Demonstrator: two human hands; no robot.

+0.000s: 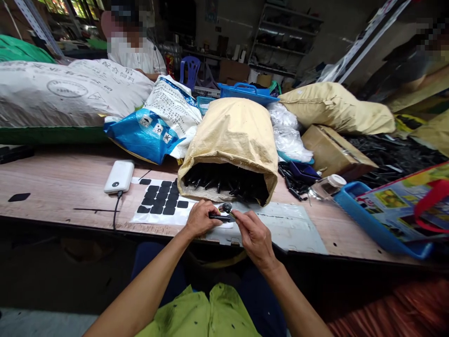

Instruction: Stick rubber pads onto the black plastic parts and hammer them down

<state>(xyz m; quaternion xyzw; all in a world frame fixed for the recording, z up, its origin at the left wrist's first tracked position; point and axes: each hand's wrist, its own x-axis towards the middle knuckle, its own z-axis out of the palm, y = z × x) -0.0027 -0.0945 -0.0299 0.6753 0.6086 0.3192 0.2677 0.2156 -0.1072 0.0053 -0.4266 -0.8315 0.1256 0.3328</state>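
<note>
- Just below the centre of the frame, the left hand (202,219) is closed in a pinch on a slim black piece (220,217); the right hand (256,236), fingers curled, pinches a small round dark piece (227,207) between thumb and fingertip.
- The two pieces sit close together, above a grey sheet (298,231) on the tabletop (63,175); whether they touch, I cannot tell.
- The step in hand seems to be bringing both pieces together; the next move calls for a steady left pinch and careful right-hand alignment.
- At centre, a tan sack (235,126) gapes towards the hands, black pieces (217,180) inside; black patches (164,196) lie left of it.
</note>
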